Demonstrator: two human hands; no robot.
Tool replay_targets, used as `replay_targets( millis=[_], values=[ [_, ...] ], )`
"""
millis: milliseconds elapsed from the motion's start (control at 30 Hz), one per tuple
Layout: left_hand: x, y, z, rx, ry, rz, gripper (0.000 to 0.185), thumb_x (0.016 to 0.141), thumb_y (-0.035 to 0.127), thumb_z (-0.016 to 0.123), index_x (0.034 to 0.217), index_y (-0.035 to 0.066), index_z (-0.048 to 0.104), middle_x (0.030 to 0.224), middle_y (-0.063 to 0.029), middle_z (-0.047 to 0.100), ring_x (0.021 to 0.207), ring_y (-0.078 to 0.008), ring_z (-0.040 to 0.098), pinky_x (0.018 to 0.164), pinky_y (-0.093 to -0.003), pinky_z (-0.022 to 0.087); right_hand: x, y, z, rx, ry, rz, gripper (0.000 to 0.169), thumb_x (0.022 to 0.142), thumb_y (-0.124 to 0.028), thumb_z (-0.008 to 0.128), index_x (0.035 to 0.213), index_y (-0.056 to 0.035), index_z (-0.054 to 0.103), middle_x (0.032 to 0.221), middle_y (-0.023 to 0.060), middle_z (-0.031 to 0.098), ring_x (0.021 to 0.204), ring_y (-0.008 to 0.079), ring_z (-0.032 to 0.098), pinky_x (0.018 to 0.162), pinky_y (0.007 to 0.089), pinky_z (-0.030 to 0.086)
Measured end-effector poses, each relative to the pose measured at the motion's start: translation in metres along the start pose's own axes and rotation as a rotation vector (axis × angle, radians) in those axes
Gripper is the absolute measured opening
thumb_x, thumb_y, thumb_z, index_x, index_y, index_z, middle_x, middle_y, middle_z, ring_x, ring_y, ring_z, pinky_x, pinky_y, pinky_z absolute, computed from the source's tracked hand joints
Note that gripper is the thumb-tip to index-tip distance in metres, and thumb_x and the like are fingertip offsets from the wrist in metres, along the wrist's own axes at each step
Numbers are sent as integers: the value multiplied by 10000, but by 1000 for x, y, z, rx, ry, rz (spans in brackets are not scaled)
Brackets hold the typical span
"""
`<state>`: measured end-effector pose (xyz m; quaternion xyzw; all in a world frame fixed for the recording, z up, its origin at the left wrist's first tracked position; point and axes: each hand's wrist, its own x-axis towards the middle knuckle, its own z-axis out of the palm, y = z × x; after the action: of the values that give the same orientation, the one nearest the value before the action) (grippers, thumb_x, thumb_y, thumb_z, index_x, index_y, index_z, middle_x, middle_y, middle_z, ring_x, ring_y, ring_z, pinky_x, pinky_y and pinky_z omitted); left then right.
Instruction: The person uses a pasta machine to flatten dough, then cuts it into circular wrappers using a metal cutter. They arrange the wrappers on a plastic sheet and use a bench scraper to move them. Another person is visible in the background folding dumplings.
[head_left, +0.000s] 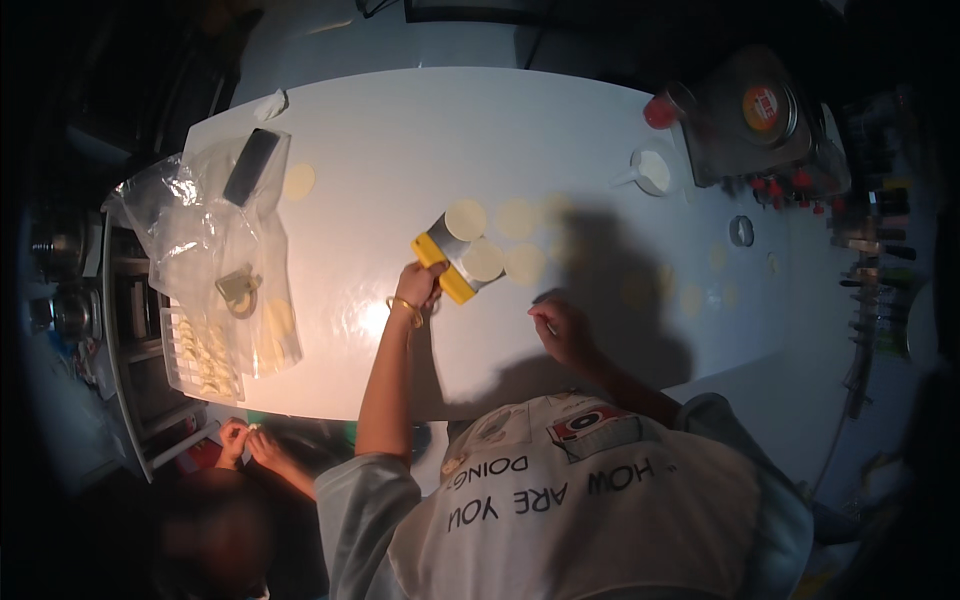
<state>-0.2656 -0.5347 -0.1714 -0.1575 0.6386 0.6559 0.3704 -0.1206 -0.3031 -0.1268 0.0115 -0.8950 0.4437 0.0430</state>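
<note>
My left hand (421, 285) grips the yellow handle of a bench scraper (444, 268) over the white table. Two thin round dough wrappers lie on its metal blade, an upper wrapper (466, 219) and a lower wrapper (484, 260). Right beside the blade, another dough wrapper (526, 263) lies flat on the table, with more behind it and in the shadow. My right hand (564, 330) hovers to the right of the scraper, fingers curled. Shadow hides whether anything is between those fingers.
Clear plastic sheeting (259, 225) covers the table's left side, near a white tray (169, 352) of shaped dough pieces. A white cup of flour (651, 171) and a large lidded container (750, 127) stand right. At lower left, another person's hands (251, 442) work.
</note>
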Motion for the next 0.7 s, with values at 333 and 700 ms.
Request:
replay_targets(
  millis=[333,700],
  values=[
    [-22,-25,-33,-370,-149,-83,175,876,213,575,794,86,487,538,8,422,378,-52,302,322,-192,213,25,7,10,116,7,-50,127,725,49,579,835,-13,592,711,133,578,632,255,591,556,308,458],
    [-123,-89,-172,-50,495,68,179,826,197,594,718,54,594,561,14,508,458,-74,452,418,-231,330,34,-13,37,172,-284,-64,123,743,41,583,853,-10,606,741,95,595,599,167,566,528,262,445]
  ],
)
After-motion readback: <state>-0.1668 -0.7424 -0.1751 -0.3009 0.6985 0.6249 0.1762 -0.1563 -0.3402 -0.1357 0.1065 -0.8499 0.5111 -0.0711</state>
